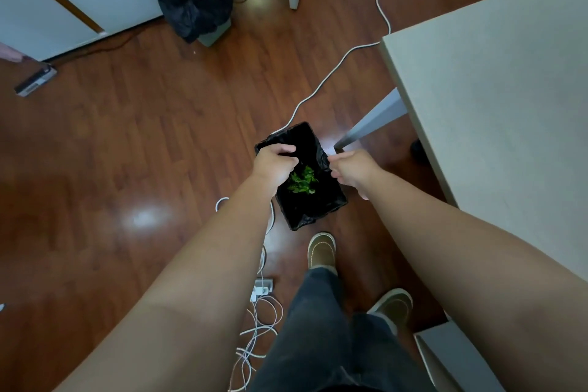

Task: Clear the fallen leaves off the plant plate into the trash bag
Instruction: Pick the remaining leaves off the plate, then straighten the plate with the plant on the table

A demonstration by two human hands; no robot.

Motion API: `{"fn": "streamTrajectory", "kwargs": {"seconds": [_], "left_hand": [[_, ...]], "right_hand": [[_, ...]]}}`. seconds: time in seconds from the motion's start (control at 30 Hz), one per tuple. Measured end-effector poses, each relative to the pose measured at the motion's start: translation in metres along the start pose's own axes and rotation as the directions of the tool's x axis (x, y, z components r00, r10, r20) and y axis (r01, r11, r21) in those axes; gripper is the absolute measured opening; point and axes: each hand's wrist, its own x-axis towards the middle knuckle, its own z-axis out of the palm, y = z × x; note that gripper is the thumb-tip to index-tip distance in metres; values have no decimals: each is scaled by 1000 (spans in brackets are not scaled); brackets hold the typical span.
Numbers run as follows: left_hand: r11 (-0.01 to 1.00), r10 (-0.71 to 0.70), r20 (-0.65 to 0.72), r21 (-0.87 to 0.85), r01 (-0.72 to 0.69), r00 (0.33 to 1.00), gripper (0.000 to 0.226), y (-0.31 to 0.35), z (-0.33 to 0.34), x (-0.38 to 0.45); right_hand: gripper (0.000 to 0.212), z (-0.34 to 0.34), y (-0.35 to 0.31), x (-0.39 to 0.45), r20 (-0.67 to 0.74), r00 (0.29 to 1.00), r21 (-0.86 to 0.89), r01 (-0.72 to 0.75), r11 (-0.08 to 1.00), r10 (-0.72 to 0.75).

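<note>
Now both hands, left hand point(275, 162), right hand point(351, 170), grip trash bag point(313, 210) rim; leaves point(302, 181) inside.

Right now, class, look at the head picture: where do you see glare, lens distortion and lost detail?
Head view: glare patches shine on the wood floor and beside the table leg; the wide lens stretches the forearms and bends the table edges; the black bag swallows detail, though the green leaves inside show clearly.

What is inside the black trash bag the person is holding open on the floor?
A small pile of green leaves lies inside the trash bag. The left hand and right hand grip its rim. Anything under the leaves is hidden.
</note>
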Motion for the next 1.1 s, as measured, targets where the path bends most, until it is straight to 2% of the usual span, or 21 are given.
{"fn": "streamTrajectory", "kwargs": {"seconds": [0.1, 0.2, 0.3, 0.43, 0.5, 0.6, 0.73, 0.87, 0.93, 1.1], "left_hand": [[999, 36, 4, -26, -35, 999, 28, 11, 1, -16], [996, 90, 24, -22, -90, 996, 28, 24, 9, -35], [987, 159, 66, 0, -159, 985, 21, 39, 23, -56], [966, 256, 131, 12, -260, 958, 5, 69, 57, -84], [951, 297, 182, 28, -307, 937, 7, 85, 79, -98], [927, 342, 275, 56, -371, 898, 9, 111, 116, -126], [881, 387, 398, 106, -461, 832, 10, 139, 169, -163], [817, 415, 515, 150, -556, 750, 10, 148, 220, -200], [796, 401, 583, 161, -584, 707, 8, 146, 249, -222], [745, 324, 706, 221, -630, 630, 6, 125, 314, -268]], "right_hand": [[14, -7, 0, -13, 13, 1000, 99, -18, 995, 17], [4, -20, -1, -32, 0, 999, 164, 41, 986, -42], [3, -40, -1, -57, -18, 992, 240, 127, 962, -126], [22, -77, -1, -95, -100, 975, 356, 222, 908, -200], [27, -98, 0, -112, -153, 966, 412, 254, 875, -208], [16, -138, 7, -141, -253, 941, 479, 322, 817, -223], [3, -194, 34, -174, -375, 905, 519, 384, 764, -200], [15, -239, 78, -204, -486, 863, 576, 434, 693, -136], [21, -259, 106, -222, -543, 836, 611, 455, 648, -76], [12, -299, 178, -264, -636, 770, 663, 505, 553, 59]]}}
